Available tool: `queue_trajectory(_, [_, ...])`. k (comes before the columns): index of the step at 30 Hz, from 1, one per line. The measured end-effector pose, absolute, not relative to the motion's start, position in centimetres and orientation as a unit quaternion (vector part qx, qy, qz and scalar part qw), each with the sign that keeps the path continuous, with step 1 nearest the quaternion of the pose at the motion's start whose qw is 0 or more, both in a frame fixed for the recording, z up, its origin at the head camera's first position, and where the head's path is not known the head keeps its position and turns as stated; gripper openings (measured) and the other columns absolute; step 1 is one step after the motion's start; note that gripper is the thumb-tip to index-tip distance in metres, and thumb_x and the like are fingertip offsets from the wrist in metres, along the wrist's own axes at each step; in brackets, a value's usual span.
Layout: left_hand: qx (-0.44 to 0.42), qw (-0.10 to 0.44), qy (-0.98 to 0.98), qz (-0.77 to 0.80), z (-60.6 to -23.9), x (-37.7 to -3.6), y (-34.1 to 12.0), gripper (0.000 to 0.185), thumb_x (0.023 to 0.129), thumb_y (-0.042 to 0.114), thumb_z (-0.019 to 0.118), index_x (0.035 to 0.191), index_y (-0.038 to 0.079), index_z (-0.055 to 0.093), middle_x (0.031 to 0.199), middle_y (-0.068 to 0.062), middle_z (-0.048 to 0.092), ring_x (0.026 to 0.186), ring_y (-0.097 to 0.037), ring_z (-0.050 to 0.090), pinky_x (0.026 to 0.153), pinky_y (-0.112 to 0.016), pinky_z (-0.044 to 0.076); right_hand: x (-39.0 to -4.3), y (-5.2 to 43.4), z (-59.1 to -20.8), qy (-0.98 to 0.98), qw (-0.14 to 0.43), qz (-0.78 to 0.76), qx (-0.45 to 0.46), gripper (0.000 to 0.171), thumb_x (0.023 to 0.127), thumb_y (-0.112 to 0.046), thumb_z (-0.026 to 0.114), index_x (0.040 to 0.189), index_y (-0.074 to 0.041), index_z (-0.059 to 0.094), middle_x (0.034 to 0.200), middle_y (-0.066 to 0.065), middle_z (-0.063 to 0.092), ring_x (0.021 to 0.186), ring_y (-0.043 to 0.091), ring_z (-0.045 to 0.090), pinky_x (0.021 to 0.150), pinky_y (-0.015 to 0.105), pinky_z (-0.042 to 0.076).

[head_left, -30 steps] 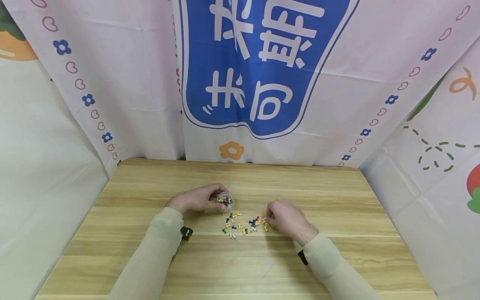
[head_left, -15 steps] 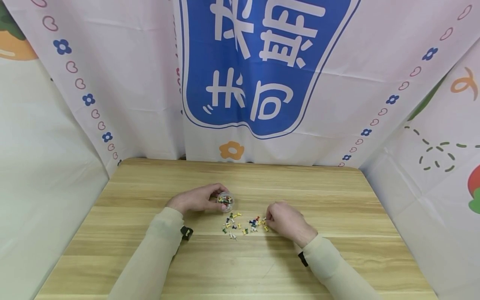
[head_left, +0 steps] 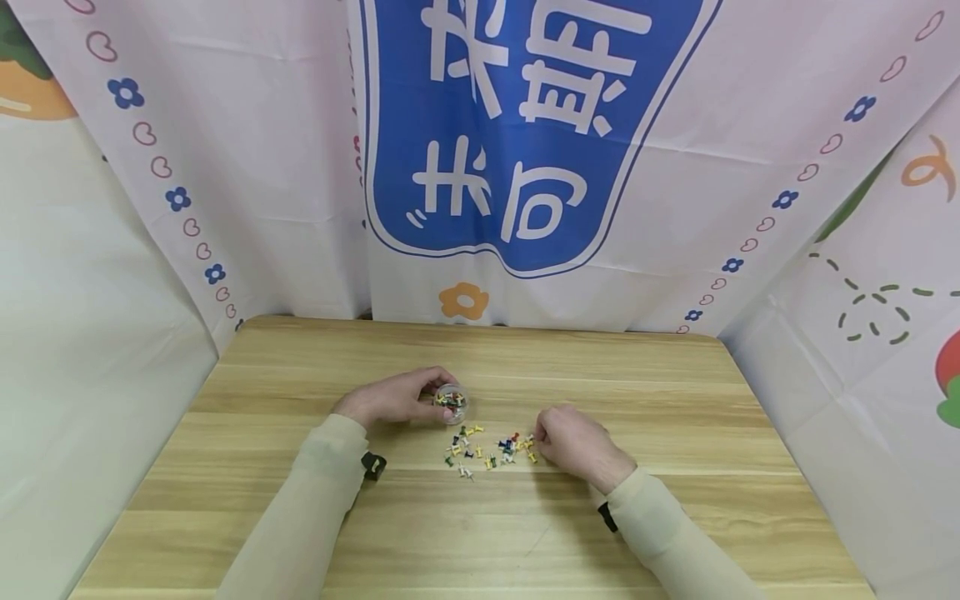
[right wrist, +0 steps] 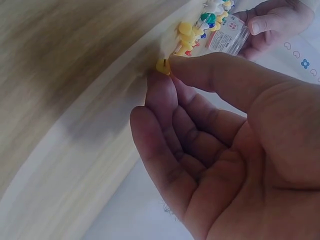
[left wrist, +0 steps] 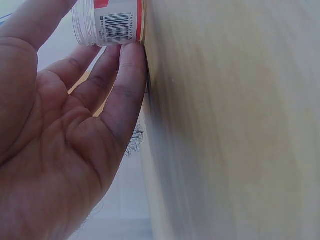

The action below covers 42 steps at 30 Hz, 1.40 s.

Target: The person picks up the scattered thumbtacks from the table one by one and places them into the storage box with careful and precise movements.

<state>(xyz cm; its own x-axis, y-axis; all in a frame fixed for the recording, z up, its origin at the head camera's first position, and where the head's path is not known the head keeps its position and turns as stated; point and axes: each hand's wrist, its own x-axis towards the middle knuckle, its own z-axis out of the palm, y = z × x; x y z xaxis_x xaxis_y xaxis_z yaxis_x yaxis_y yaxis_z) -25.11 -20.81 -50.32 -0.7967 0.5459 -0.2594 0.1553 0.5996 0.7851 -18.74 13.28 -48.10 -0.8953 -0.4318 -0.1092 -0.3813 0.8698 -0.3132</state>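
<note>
Between thumb and forefinger of the right hand [right wrist: 215, 150]: one yellow pushpin [right wrist: 162, 65], pinched at the table [head_left: 675, 433] surface.
Just beyond those fingertips lies the scatter of coloured pushpins [head_left: 487, 450]; past it, the left hand [head_left: 390, 397] curls its fingers round a small clear jar [head_left: 452, 401] standing on the wood, pins inside.

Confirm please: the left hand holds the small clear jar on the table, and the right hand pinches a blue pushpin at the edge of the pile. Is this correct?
Not quite: the pushpin pinched by the right hand is yellow, not blue, as the right wrist view shows. The rest stands: the left hand holds the small clear jar on the table, and the pinch is at the edge of the pile.
</note>
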Motion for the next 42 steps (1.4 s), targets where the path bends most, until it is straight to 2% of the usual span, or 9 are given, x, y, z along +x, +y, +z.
queue_trajectory(11, [0.205, 0.246, 0.861, 0.397, -50.3, -25.0, -20.9, 0.057, 0.108, 0.035, 0.088, 0.156, 0.014, 0.064, 0.15, -0.011, 0.072, 0.145, -0.033, 0.066, 0.132, -0.064, 0.05, -19.3, 13.1, -47.5, 0.96, 0.079, -0.166, -0.211, 0.01, 0.101, 0.002, 0.081, 0.104, -0.006, 0.085, 0.1, 0.007, 0.086, 0.086, 0.015, 0.077, 0.084, 0.039, 0.072])
queue_trajectory(18, [0.204, 0.247, 0.86, 0.397, -50.3, -24.9, -20.9, 0.058, 0.107, 0.036, 0.089, 0.155, 0.016, 0.064, 0.15, -0.01, 0.072, 0.144, -0.032, 0.066, 0.131, -0.064, 0.051, -19.8, 12.2, -47.0, 0.956, 0.056, -0.191, -0.215, 0.013, 0.105, 0.001, 0.078, 0.114, -0.003, 0.086, 0.112, 0.012, 0.088, 0.103, 0.025, 0.084, 0.095, 0.043, 0.073])
queue_trajectory(30, [0.204, 0.244, 0.86, 0.398, -50.3, -25.0, -20.9, 0.057, 0.108, 0.035, 0.089, 0.155, 0.016, 0.065, 0.151, -0.01, 0.072, 0.143, -0.031, 0.066, 0.13, -0.063, 0.052, -20.5, 9.7, -46.2, 0.95, 0.027, -0.231, -0.207, 0.011, 0.105, -0.002, 0.081, 0.115, -0.004, 0.086, 0.11, 0.009, 0.089, 0.098, 0.02, 0.084, 0.093, 0.04, 0.073])
queue_trajectory(42, [0.209, 0.244, 0.861, 0.395, -50.5, -25.2, -20.9, 0.058, 0.108, 0.038, 0.088, 0.156, 0.016, 0.064, 0.149, -0.01, 0.072, 0.141, -0.03, 0.067, 0.13, -0.062, 0.052, -21.2, 7.2, -45.5, 0.943, 0.018, -0.255, -0.215, 0.007, 0.108, -0.006, 0.082, 0.115, -0.006, 0.085, 0.111, 0.008, 0.087, 0.1, 0.02, 0.083, 0.094, 0.038, 0.072])
